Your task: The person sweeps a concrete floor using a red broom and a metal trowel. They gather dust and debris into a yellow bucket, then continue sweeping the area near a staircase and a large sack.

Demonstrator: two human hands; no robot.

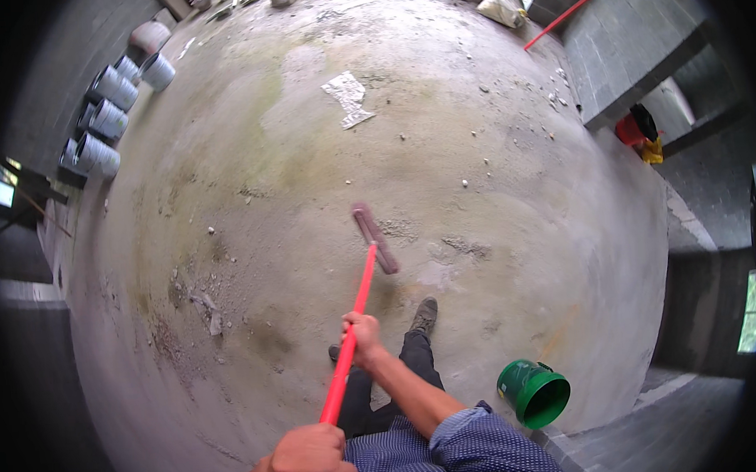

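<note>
A push broom with a red pole (338,387) and a wide purplish-brown head (376,239) reaches out in front of me. Its head is slightly blurred and sits on or just over the rough concrete floor (278,227). My left hand (314,455) grips the upper end of the pole, close to my waist. Farther down the same pole, my right hand (363,336) is wrapped around it. Crumbly grit (399,229) lies right beside the broom head. My right shoe (424,317) is planted to the right of the pole; the left one is partly hidden behind it.
A green bucket (533,393) lies tipped over at my right. Several paint-type buckets (97,155) line the left wall. Ahead lies a crumpled pale sheet (348,100). Stones and debris (209,313) are scattered left. Another red pole (570,14) and a sack (503,7) are far right.
</note>
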